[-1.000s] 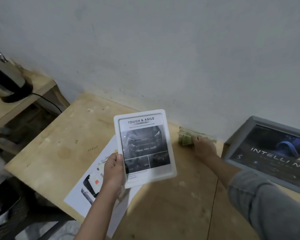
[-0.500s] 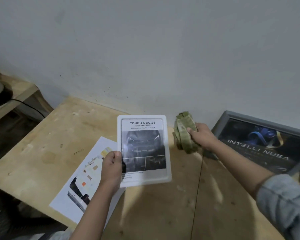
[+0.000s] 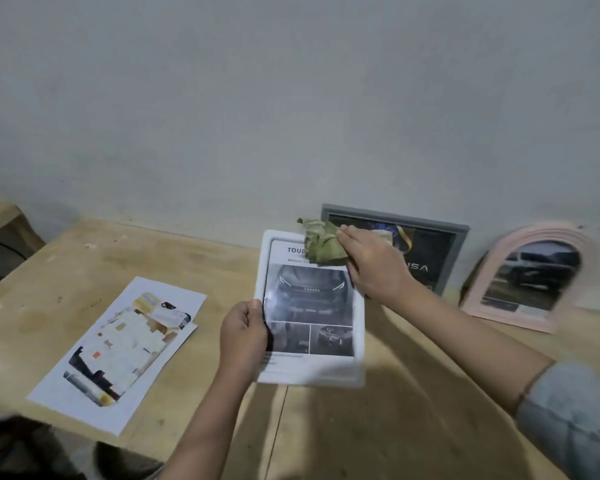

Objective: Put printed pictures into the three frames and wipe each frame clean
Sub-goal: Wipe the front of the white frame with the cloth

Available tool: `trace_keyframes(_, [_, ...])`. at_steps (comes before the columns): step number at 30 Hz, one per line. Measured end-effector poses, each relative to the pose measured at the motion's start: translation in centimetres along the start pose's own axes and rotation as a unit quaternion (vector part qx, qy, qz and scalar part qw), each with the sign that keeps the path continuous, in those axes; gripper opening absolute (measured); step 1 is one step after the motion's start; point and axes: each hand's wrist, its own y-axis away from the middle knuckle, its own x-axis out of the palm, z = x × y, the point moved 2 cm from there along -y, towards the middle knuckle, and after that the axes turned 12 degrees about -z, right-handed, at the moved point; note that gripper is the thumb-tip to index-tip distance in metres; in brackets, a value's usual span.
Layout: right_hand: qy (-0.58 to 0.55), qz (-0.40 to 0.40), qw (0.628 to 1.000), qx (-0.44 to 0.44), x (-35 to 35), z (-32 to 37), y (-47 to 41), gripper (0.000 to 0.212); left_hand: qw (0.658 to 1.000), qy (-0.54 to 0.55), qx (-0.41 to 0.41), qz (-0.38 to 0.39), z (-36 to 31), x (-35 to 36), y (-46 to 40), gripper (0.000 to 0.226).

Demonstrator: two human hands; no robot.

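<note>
My left hand (image 3: 244, 336) grips the left edge of a white frame (image 3: 312, 370) that holds a car print and is raised above the wooden table (image 3: 378, 427). My right hand (image 3: 374, 268) holds a crumpled green cloth (image 3: 321, 245) pressed on the frame's top right corner, covering part of the title. A grey frame (image 3: 456, 251) with a dark print leans on the wall behind my right hand. A pink arched frame (image 3: 530, 278) with a car picture leans on the wall at the right.
A loose printed sheet (image 3: 122, 348) lies flat on the table's left part. A lower wooden shelf (image 3: 0, 216) with a black cable sits at the far left. The grey wall (image 3: 291, 98) runs along the table's back edge.
My right hand lifted the green cloth from the table by the wall and brought it onto the white frame's top corner. The view swung right, revealing the pink arched frame.
</note>
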Motion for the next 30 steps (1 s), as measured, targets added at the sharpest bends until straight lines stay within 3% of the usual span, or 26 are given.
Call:
trace_keyframes(6, [0.081,-0.053,0.992,-0.081,-5.9,-2.3,6.2,0.065,1.000,0.008,0.016,-0.006,-1.5,2.6,6.3,0.041])
trace_keyframes(10, [0.104,-0.051,0.989,-0.094,-8.4,-2.9,9.4,0.058,0.999,0.015,0.036,-0.011,-2.5,4.0,8.5,0.038])
trace_keyframes(13, [0.090,-0.047,0.993,-0.065,-10.2,-3.7,11.0,0.058,0.998,0.016,0.062,-0.005,-3.6,4.8,10.4,0.039])
trace_keyframes(21, [0.014,0.008,0.999,-0.043,-12.8,-3.8,13.8,0.034,0.998,0.033,0.042,0.022,-4.3,5.8,12.5,0.043])
trace_keyframes(30, [-0.038,-0.056,0.992,-0.107,-12.7,-0.8,17.7,0.028,0.998,0.051,0.041,0.015,-5.6,5.8,11.6,0.043])
